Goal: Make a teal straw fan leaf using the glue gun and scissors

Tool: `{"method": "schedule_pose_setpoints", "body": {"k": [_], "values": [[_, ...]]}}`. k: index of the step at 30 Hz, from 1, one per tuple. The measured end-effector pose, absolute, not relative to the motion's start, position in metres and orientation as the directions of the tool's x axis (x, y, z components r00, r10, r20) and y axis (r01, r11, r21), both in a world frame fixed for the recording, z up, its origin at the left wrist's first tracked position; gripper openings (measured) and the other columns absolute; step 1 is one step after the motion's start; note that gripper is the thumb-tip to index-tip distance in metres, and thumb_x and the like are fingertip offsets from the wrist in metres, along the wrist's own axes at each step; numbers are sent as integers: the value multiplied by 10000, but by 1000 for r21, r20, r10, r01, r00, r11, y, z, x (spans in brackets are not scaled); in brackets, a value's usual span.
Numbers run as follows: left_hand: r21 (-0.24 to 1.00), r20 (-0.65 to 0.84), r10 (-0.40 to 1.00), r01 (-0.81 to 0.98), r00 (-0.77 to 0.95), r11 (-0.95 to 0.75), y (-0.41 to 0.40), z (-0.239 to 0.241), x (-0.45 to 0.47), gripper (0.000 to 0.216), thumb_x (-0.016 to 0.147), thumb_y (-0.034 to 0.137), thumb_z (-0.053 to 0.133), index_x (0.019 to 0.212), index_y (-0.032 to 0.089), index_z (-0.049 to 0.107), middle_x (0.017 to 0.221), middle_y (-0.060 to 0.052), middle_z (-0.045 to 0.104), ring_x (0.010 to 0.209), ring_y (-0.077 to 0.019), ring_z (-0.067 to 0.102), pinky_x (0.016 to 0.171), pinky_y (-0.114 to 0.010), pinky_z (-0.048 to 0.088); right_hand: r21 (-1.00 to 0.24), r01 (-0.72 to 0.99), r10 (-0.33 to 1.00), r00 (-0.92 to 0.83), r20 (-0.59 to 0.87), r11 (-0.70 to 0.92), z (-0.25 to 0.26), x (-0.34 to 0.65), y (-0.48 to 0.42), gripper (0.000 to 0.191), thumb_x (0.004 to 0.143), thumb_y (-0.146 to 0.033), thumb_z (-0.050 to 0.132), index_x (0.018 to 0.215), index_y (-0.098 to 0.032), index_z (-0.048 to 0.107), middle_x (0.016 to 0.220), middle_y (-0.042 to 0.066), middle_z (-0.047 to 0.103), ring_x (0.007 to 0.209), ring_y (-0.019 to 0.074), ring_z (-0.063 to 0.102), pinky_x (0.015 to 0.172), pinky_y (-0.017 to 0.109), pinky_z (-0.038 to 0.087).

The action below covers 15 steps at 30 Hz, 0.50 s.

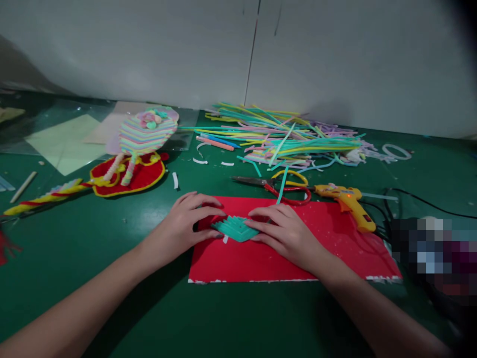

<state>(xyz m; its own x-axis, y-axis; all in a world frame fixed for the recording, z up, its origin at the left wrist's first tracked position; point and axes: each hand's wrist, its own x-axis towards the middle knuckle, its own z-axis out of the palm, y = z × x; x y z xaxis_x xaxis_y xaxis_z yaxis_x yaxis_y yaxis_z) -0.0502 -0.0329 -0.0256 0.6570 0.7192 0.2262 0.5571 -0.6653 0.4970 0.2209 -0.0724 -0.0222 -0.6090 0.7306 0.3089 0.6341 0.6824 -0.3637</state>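
Note:
A teal, diamond-shaped piece (238,229) made of ridged strips lies low over a red sheet (231,261). My left hand (192,219) pinches its left end between thumb and fingers. At the opposite end, the fingers of my right hand (285,233) press on the piece's edge. A teal pipe cleaner (283,184) sticks up from behind my right hand; whether it joins the piece is hidden. A small white scrap (225,239) sits just below the piece.
Behind the sheet are scissors (276,186) with red and yellow handles and a yellow glue gun (346,201) with a cord. Beyond lies a heap of pastel pipe cleaners (276,134). A striped, fuzzy craft piece (149,132) rests at left on a red, yellow-edged one (143,181).

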Motion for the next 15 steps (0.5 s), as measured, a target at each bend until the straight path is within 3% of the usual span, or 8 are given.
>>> {"method": "schedule_pose_setpoints", "body": {"k": [5,15], "values": [[617,154,716,500,681,-608,-23,-17,-57,280,846,436,586,1049,259,665,1140,-63,602,1031,-204,575,885,-348,472,-375,625,728,-600,332,685,-21,222,-73,263,906,-276,529,1136,-210,638,1166,80,637,1054,186,548,884,364,453],[666,145,717,469,682,-580,-17,-24,-62,200,866,386,572,875,232,698,1100,-68,603,1008,-188,589,867,-319,489,-416,617,743,-582,330,668,-20,222,-72,245,909,-293,524,1102,-226,658,1133,78,645,1027,196,557,861,372,461]]}}
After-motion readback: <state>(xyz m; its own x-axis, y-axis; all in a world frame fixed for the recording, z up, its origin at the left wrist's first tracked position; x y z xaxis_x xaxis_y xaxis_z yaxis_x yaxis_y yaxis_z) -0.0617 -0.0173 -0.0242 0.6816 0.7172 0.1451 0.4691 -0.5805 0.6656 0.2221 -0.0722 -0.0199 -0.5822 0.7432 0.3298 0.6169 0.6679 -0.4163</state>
